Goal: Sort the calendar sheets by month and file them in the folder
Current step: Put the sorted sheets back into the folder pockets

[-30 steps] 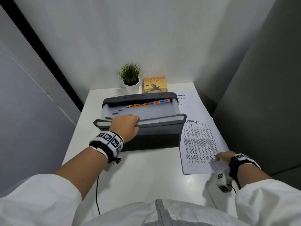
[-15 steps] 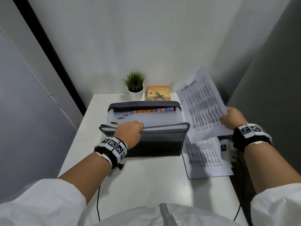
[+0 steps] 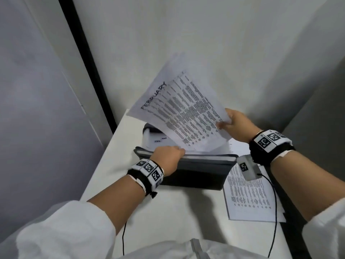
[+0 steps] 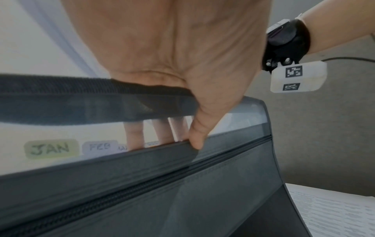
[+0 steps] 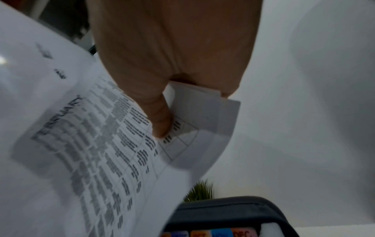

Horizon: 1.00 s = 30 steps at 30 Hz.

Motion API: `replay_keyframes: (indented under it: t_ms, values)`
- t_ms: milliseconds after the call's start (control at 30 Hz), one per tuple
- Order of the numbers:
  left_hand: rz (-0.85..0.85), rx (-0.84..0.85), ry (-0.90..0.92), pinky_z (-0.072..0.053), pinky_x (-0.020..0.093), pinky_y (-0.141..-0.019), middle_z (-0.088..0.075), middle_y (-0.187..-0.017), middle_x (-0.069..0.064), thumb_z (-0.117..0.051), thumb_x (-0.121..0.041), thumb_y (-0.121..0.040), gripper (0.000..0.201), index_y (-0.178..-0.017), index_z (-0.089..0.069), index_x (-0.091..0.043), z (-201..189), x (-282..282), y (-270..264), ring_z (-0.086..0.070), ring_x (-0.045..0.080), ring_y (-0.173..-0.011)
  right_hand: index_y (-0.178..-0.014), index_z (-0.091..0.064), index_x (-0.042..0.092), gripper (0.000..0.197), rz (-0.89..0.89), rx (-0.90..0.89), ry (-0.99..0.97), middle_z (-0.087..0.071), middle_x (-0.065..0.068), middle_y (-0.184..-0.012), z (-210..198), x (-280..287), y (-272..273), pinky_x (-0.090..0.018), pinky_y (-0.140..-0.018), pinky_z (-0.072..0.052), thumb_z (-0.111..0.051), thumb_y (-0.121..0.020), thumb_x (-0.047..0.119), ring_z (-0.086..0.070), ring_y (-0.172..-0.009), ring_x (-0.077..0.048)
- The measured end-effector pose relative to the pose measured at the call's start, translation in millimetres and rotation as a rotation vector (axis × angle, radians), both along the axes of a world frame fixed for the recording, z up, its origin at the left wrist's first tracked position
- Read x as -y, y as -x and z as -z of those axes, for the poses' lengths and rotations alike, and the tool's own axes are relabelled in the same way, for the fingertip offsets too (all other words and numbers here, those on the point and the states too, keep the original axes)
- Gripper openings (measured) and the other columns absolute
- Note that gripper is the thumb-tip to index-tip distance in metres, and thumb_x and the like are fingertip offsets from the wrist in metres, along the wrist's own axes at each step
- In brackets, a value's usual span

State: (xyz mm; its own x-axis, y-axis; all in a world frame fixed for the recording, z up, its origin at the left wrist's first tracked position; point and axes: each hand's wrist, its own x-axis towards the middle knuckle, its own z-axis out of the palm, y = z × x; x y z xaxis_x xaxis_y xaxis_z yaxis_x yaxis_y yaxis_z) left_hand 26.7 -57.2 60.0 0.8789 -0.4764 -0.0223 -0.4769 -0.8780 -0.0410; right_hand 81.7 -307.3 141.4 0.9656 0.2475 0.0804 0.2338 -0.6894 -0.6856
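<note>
A white table (image 3: 168, 206) is sitting in a corner of pale grey walls, with a dark vertical strip running up the wall on the left. The left hand (image 3: 166, 157) is reaching forward, fingers curling over the near rim of the grey folder (image 3: 197, 172) and gripping it, the JAN tab (image 4: 50, 148) lying just left of its fingers. The right hand (image 3: 235, 126) is raised above the folder's right end, pinching the lower corner of the FEBRUARY sheet (image 3: 179, 113), which is tilting up and away to its left. More calendar sheets (image 3: 250, 199) are lying flat on the table below the right wrist, beside the folder.
</note>
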Motion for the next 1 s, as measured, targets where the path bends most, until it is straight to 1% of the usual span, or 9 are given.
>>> replay_keyframes:
  t_ms: [100, 167, 267, 333, 467, 667, 800, 933, 1000]
  values:
    - [0.010, 0.000, 0.016, -0.043, 0.032, -0.060, -0.062, -0.102, 0.001, -0.052, -0.005, -0.084, 0.026, -0.105, -0.056, -0.019, 1, 0, 0, -0.062, 0.026, -0.090, -0.113, -0.061, 0.028, 0.026, -0.064, 0.001, 0.245, -0.068, 0.002, -0.102, 0, 0, -8, -0.028, -0.077, -0.047, -0.056, -0.092, 0.014, -0.062, -0.091, -0.019]
    - [0.020, -0.010, 0.019, -0.050, 0.034, -0.063, -0.062, -0.101, 0.002, -0.052, -0.004, -0.084, 0.027, -0.107, -0.056, -0.018, 2, 0, 0, -0.062, 0.027, -0.088, -0.118, -0.060, 0.027, 0.031, -0.050, 0.025, 0.355, -0.068, -0.002, -0.104, -2, 2, -15, -0.029, -0.077, -0.044, -0.054, -0.091, 0.012, -0.060, -0.092, -0.023]
    - [0.016, 0.000, 0.028, -0.043, 0.033, -0.058, -0.062, -0.099, 0.003, -0.051, -0.005, -0.085, 0.031, -0.114, -0.055, -0.018, 2, 0, -2, -0.063, 0.029, -0.085, -0.119, -0.057, 0.028, 0.031, -0.025, 0.055, 0.481, -0.066, -0.002, -0.103, -7, 5, -24, -0.027, -0.074, -0.037, -0.053, -0.092, 0.014, -0.054, -0.086, -0.021]
    - [0.015, 0.004, 0.029, -0.037, 0.032, -0.056, -0.061, -0.098, 0.004, -0.050, -0.006, -0.086, 0.034, -0.118, -0.054, -0.019, 2, 1, -3, -0.063, 0.029, -0.084, -0.115, -0.058, 0.026, 0.024, -0.013, 0.060, 0.563, -0.067, -0.005, -0.102, -9, 5, -28, -0.028, -0.072, -0.037, -0.053, -0.093, 0.018, -0.057, -0.087, -0.025]
    - [0.007, -0.003, 0.012, -0.037, 0.033, -0.057, -0.061, -0.090, 0.005, -0.049, -0.006, -0.087, 0.031, -0.115, -0.052, -0.018, 0, 1, -4, -0.062, 0.030, -0.078, -0.104, -0.055, 0.024, 0.015, -0.034, 0.060, 0.677, -0.064, -0.007, -0.094, -11, -6, -28, -0.028, -0.064, -0.035, -0.051, -0.092, 0.016, -0.050, -0.075, -0.024]
    - [-0.063, -0.030, 0.039, -0.032, 0.033, -0.054, -0.061, -0.086, 0.011, -0.047, -0.006, -0.088, 0.023, -0.111, -0.045, -0.010, -3, 1, -5, -0.058, 0.032, -0.072, -0.118, -0.054, 0.026, 0.040, 0.025, 0.051, 0.706, -0.056, -0.002, -0.085, -18, -14, -28, -0.026, -0.059, -0.035, -0.047, -0.085, 0.003, -0.052, -0.074, -0.026]
    - [-0.227, -0.083, 0.186, -0.038, 0.032, -0.059, -0.061, -0.092, 0.013, -0.056, -0.017, -0.086, 0.018, -0.100, -0.049, -0.007, -7, 0, -10, -0.061, 0.034, -0.082, -0.115, -0.054, 0.022, 0.038, 0.019, 0.053, 0.765, -0.054, -0.003, -0.085, -18, -16, -28, -0.026, -0.059, -0.037, -0.045, -0.085, 0.001, -0.053, -0.074, -0.027]
    - [-0.307, -0.088, 0.088, -0.039, 0.029, -0.059, -0.057, -0.078, 0.007, -0.057, -0.032, -0.084, 0.021, -0.077, -0.053, -0.012, -5, -2, -14, -0.053, 0.027, -0.068, -0.117, -0.053, 0.023, 0.037, -0.005, 0.061, 0.759, -0.054, -0.003, -0.086, -18, -17, -28, -0.027, -0.060, -0.038, -0.046, -0.087, 0.003, -0.053, -0.075, -0.026]
    - [-0.322, -0.073, 0.052, -0.039, 0.029, -0.060, -0.053, -0.073, 0.002, -0.057, -0.040, -0.083, 0.026, -0.075, -0.055, -0.015, -1, -4, -16, -0.052, 0.025, -0.067, -0.117, -0.054, 0.025, 0.036, -0.004, 0.067, 0.730, -0.056, -0.003, -0.089, -20, -14, -26, -0.027, -0.063, -0.037, -0.049, -0.087, 0.006, -0.050, -0.077, -0.025]
